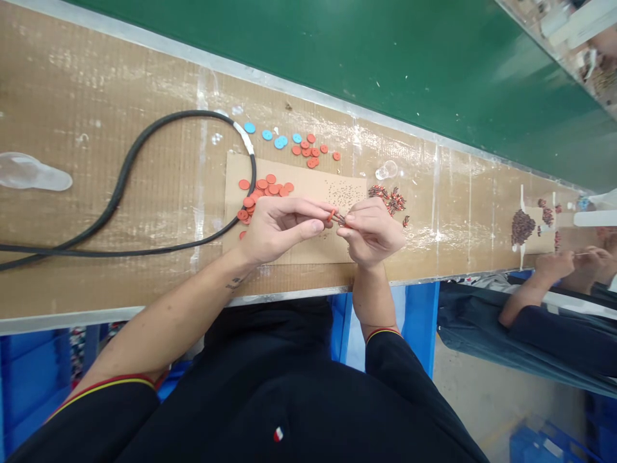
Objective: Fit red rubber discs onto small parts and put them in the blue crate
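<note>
My left hand [277, 230] pinches a small red disc [331, 215] on edge between thumb and fingertips. Close against that disc, the fingertips of my right hand [375, 231] are closed on a thin dark piece [340, 220], too small to make out in detail. Beside my left hand lies a loose pile of red discs [272, 188] on a cardboard sheet [294, 168]. Tiny dark bits [347, 193] are scattered on the sheet beyond the gap between my hands. Just past my right hand sits a heap of small dark-and-red parts [395, 200].
A black cable [139, 145] loops across the left of the cardboard-covered bench [183, 180]. Several blue discs [280, 142] and more red discs [306, 152] lie farther back, near a clear plastic piece [386, 170]. At right, a co-worker's hands [554, 265] are beside a dark heap [523, 227].
</note>
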### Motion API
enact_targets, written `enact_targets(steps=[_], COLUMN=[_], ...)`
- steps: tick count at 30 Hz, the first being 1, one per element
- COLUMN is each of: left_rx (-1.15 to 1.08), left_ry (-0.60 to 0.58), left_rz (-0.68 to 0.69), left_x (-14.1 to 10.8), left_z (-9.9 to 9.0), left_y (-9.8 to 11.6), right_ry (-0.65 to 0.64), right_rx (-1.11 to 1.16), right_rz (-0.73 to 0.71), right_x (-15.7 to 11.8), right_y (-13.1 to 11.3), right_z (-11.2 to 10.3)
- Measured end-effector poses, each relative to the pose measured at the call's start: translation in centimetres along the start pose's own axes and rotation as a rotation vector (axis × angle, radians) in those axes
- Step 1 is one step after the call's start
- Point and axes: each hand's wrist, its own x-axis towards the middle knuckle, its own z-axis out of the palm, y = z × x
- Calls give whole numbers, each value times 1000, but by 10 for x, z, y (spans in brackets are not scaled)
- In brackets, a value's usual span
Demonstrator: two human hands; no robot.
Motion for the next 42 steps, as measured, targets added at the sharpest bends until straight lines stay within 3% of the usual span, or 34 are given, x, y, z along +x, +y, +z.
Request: enact_targets(steps=[4,9,16,32,42], left_rx=[25,33,6,-15,-1], left_ry=[-12,-28,-35,-106,-101], left_rz=[18,44,-5,111,30], left_x=[-1,-1,-1,-1,-1], left_z=[0,-1,-1,-2,-4], left_y=[-1,-1,-1,-3,-2], right_ry=[17,30,31,25,19], right_rx=[-43,59,37,81,62], right_rz=[-2,-11,-7,10,18], right_x=[3,9,9,7,8], right_y=[-2,-5,-5,-4,-3], right_z=[1,3,3,1,0])
